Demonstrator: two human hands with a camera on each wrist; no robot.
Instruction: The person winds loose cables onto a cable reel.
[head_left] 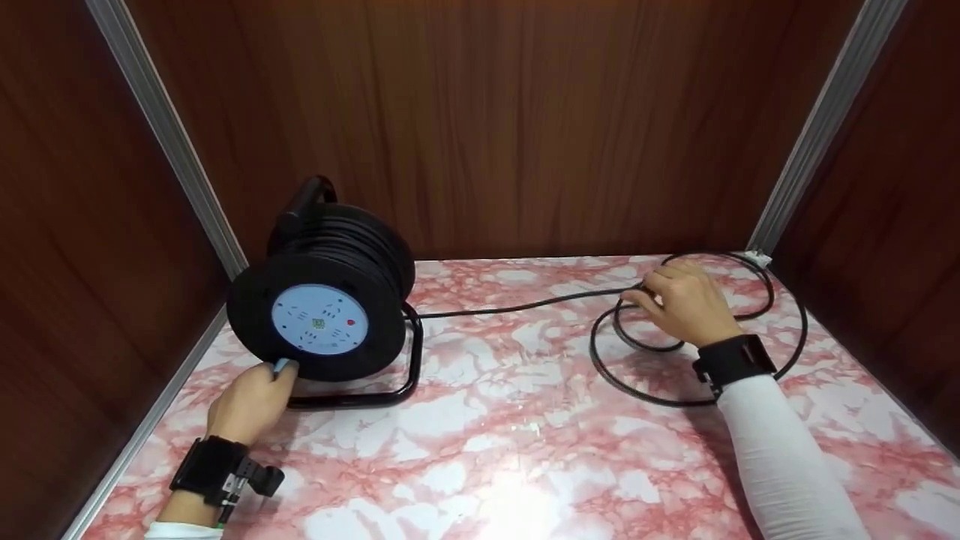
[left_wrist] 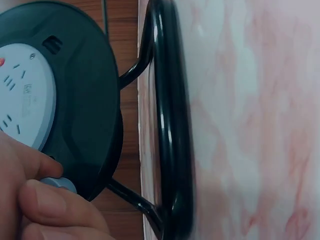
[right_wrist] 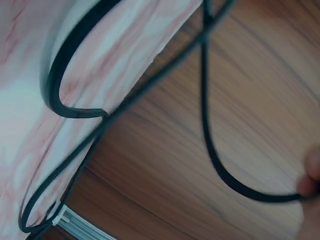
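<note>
left on the table [head_left: 480, 375]: black cable reel [head_left: 322, 292] upright on its frame, likely heavy with cord, best lifted by its top handle [head_left: 306, 199]; your left grip [head_left: 251, 401] is clamped on the pale blue knob [left_wrist: 59, 185]. rightward, the cable [right_wrist: 204, 90] loops loosely, probably light and springy; your right grip [head_left: 686, 300] pinches it, a sound hold.

Back wall [head_left: 525, 112]: reddish-brown wood-grain panel | left side wall [head_left: 67, 225] and right side wall [head_left: 892, 225]: similar panelling, darker | left corner strip [head_left: 161, 124] and right corner strip [head_left: 821, 120]: grey, ridged lengthwise | table [head_left: 465, 442]: red-and-white marbled surface, reaching the back wall | light: whitish glare, near centre
</note>
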